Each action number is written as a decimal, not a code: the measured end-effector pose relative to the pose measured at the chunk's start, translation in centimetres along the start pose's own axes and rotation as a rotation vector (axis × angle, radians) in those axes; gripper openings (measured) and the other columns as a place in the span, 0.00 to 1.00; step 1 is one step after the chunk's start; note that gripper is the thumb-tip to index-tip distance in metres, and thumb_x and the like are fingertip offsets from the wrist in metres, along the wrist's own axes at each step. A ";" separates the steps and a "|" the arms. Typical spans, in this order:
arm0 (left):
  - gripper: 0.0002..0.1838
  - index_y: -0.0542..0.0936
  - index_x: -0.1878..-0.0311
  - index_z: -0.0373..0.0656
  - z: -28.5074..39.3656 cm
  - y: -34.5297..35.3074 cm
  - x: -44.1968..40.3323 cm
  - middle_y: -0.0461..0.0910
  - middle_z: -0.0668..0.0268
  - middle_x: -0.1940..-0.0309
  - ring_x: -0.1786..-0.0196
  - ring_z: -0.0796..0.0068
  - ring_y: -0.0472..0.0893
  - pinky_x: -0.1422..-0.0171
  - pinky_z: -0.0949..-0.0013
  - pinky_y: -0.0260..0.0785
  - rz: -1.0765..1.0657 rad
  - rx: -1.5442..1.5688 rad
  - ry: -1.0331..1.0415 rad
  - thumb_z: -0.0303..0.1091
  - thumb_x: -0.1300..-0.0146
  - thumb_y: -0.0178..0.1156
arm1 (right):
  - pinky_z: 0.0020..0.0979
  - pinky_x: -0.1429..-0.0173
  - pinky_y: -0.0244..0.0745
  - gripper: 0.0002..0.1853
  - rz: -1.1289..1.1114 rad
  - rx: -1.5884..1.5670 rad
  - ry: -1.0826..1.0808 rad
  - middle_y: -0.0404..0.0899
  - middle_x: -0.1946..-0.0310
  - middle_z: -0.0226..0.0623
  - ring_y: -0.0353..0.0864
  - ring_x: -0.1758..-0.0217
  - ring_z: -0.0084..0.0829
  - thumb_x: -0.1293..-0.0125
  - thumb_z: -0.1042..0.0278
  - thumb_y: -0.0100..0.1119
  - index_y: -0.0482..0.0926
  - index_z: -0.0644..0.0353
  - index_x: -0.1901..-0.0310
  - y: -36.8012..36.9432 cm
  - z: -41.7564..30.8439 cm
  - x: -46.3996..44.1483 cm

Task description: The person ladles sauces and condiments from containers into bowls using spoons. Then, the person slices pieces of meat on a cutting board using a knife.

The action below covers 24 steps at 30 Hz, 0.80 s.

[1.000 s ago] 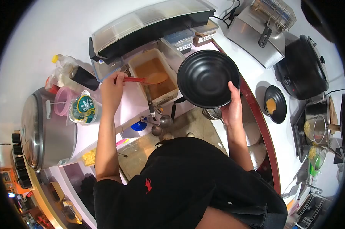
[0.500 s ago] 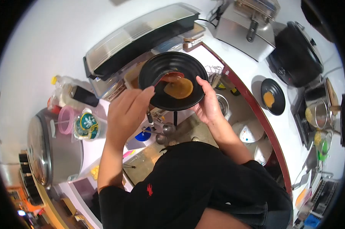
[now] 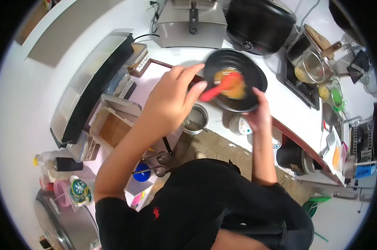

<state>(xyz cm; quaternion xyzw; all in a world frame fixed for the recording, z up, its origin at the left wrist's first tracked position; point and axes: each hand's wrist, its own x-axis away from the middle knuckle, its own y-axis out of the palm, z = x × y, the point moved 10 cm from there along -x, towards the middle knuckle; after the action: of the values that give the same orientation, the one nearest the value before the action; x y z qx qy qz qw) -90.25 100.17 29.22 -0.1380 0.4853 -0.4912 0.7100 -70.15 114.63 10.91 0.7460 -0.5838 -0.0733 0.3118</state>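
A black bowl (image 3: 255,81) is held up in front of me over the counter edge. My right hand (image 3: 258,112) grips its near right rim, thumb on the side. Orange-brown sauce (image 3: 237,92) lies in the bowl. A red spoon (image 3: 230,81), smeared by motion, rests across it with its handle sticking out over the left rim. Close to that rim and handle is my left hand (image 3: 174,93), its index finger and thumb apart. Whether its fingertips touch the rim is unclear.
A tub of brown paste (image 3: 113,131), a box labelled MISO (image 3: 140,60) and a long lidded case (image 3: 94,87) line the left. Ahead stand a steel appliance (image 3: 192,29) and a black cooker (image 3: 259,27). Strainers (image 3: 313,66) are at right; a pot (image 3: 194,118) sits below.
My view has turned right, and the bowl has moved from above the left side to the counter ahead. My left hand has opened away from the spoon.
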 end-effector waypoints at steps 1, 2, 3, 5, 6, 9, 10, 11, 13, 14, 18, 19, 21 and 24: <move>0.18 0.76 0.41 0.41 -1.5 0.7 -0.8 0.78 0.53 0.53 0.51 0.53 0.79 0.43 0.58 0.69 -0.025 0.016 -0.055 0.34 0.32 0.57 | 0.34 0.69 0.84 0.17 -0.067 -0.007 -0.004 0.81 0.58 0.36 0.84 0.60 0.30 0.32 0.57 0.56 0.75 0.59 0.48 -3.4 -1.0 -1.6; 0.17 0.76 0.43 0.41 -4.0 1.2 -1.3 0.78 0.51 0.52 0.51 0.52 0.79 0.43 0.57 0.69 -0.078 -0.145 -0.142 0.35 0.33 0.57 | 0.38 0.63 0.85 0.16 0.114 0.005 -0.078 0.81 0.54 0.40 0.85 0.54 0.34 0.32 0.58 0.55 0.75 0.59 0.48 -4.8 -3.4 -0.5; 0.17 0.77 0.44 0.40 -6.8 1.2 -1.4 0.78 0.49 0.51 0.51 0.50 0.80 0.44 0.56 0.70 -0.132 -0.305 -0.233 0.36 0.33 0.57 | 0.43 0.56 0.86 0.16 0.075 0.014 -0.138 0.81 0.51 0.41 0.83 0.49 0.38 0.32 0.59 0.54 0.75 0.59 0.48 -8.2 -4.8 -1.6; 0.20 0.77 0.44 0.41 -12.9 -0.9 0.1 0.79 0.46 0.53 0.50 0.47 0.81 0.43 0.52 0.72 -0.175 -0.596 -0.507 0.43 0.36 0.58 | 0.49 0.52 0.83 0.19 0.234 0.022 -0.248 0.79 0.47 0.40 0.82 0.47 0.39 0.32 0.58 0.54 0.74 0.61 0.45 -14.1 -7.6 -1.9; 0.22 0.77 0.44 0.42 -15.4 -2.7 1.5 0.80 0.46 0.54 0.49 0.46 0.81 0.43 0.51 0.73 -0.134 -0.721 -0.665 0.45 0.36 0.57 | 0.49 0.53 0.83 0.20 0.312 0.036 -0.280 0.79 0.47 0.40 0.82 0.47 0.39 0.32 0.57 0.53 0.74 0.61 0.45 -18.5 -8.3 -2.8; 0.27 0.74 0.44 0.35 -22.2 -6.7 6.2 0.81 0.45 0.53 0.48 0.45 0.81 0.41 0.50 0.73 -0.198 -0.831 -0.956 0.47 0.38 0.57 | 0.47 0.57 0.85 0.22 0.427 0.061 -0.361 0.75 0.45 0.48 0.81 0.48 0.46 0.31 0.58 0.51 0.69 0.67 0.43 -25.1 -10.0 -2.5; 0.27 0.73 0.45 0.33 -24.8 -7.4 8.3 0.81 0.44 0.53 0.48 0.46 0.82 0.42 0.50 0.73 -0.202 -0.840 -1.029 0.47 0.39 0.57 | 0.49 0.55 0.85 0.23 0.484 0.041 -0.394 0.73 0.45 0.49 0.81 0.49 0.47 0.31 0.59 0.51 0.68 0.68 0.42 -26.7 -10.2 -2.5; 0.29 0.73 0.46 0.31 -25.7 -8.1 9.8 0.81 0.44 0.53 0.48 0.46 0.82 0.42 0.51 0.73 -0.204 -0.848 -1.102 0.47 0.40 0.58 | 0.49 0.55 0.86 0.23 0.453 0.036 -0.392 0.73 0.45 0.50 0.81 0.49 0.47 0.31 0.60 0.51 0.68 0.69 0.42 -27.3 -10.2 -2.6; 0.29 0.70 0.48 0.29 -26.0 -8.5 11.1 0.82 0.43 0.56 0.50 0.49 0.83 0.44 0.53 0.75 -0.062 -0.728 -1.123 0.42 0.44 0.63 | 0.48 0.56 0.86 0.23 0.548 0.025 -0.347 0.72 0.43 0.51 0.80 0.49 0.49 0.31 0.60 0.50 0.67 0.69 0.41 -29.3 -9.7 -2.9; 0.29 0.69 0.49 0.27 -25.6 -8.7 11.5 0.83 0.43 0.57 0.51 0.50 0.84 0.45 0.55 0.75 0.010 -0.668 -1.130 0.40 0.47 0.66 | 0.48 0.56 0.86 0.24 0.532 0.012 -0.345 0.71 0.43 0.52 0.80 0.48 0.50 0.30 0.61 0.49 0.66 0.70 0.40 -30.3 -9.5 -3.6; 0.29 0.68 0.51 0.31 -24.8 -10.3 13.6 0.83 0.45 0.62 0.57 0.55 0.85 0.52 0.60 0.77 0.247 -0.319 -1.183 0.36 0.51 0.71 | 0.53 0.50 0.86 0.25 0.509 -0.054 -0.337 0.68 0.41 0.59 0.77 0.46 0.59 0.29 0.64 0.45 0.61 0.78 0.39 -31.1 -8.5 -5.6; 0.29 0.68 0.51 0.32 -24.6 -11.2 14.7 0.83 0.46 0.63 0.60 0.58 0.86 0.55 0.63 0.77 0.323 -0.303 -1.155 0.36 0.51 0.71 | 0.55 0.47 0.86 0.26 0.514 -0.076 -0.334 0.67 0.40 0.61 0.76 0.46 0.63 0.29 0.65 0.43 0.60 0.81 0.39 -31.0 -8.2 -6.0; 0.29 0.67 0.51 0.35 -24.0 -13.0 17.1 0.82 0.50 0.65 0.64 0.64 0.85 0.59 0.67 0.76 0.474 -0.222 -1.091 0.35 0.51 0.72 | 0.55 0.45 0.85 0.27 0.546 -0.078 -0.331 0.66 0.41 0.63 0.75 0.45 0.64 0.28 0.66 0.41 0.58 0.83 0.38 -31.1 -7.7 -6.2; 0.28 0.66 0.50 0.37 -22.8 -15.3 22.2 0.81 0.56 0.67 0.68 0.70 0.81 0.63 0.70 0.73 0.677 0.006 -1.048 0.34 0.48 0.71 | 0.53 0.46 0.86 0.27 0.551 -0.093 -0.277 0.65 0.40 0.64 0.75 0.44 0.62 0.27 0.64 0.41 0.58 0.82 0.37 -33.3 -7.5 -7.4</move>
<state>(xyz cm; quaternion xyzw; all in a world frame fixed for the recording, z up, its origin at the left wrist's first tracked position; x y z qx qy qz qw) -116.59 80.74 16.01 -0.1969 0.0879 -0.1072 0.9706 -41.44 128.40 -3.39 0.5277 -0.7970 -0.1135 0.2712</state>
